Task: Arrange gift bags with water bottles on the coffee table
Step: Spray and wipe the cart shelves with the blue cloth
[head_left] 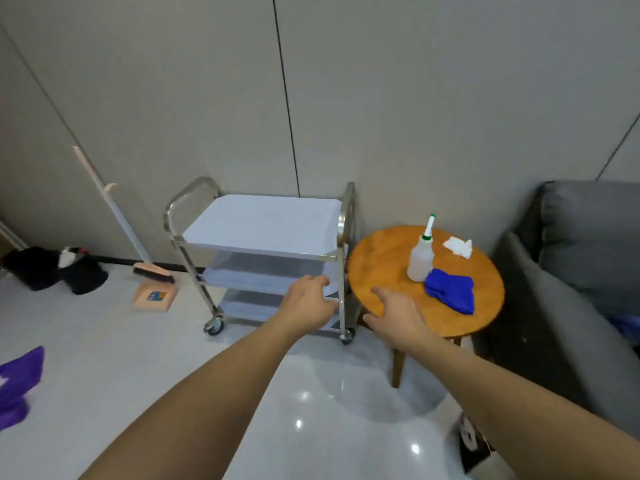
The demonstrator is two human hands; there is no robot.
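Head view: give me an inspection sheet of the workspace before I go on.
Surface: round wooden table, top partly occupied.
Job's things: no gift bags or water bottles seen.
Clutter: squeeze bottle upright, blue cloth beside it, crumpled tissue behind.
Grippers: left hand loosely curled in front of the steel cart, holding nothing; right hand open at the table's near edge.
Cables: nothing seen.
Surroundings: cart shelves bare; broom and dustpan against the wall, grey sofa on the right, purple cloth on the floor.
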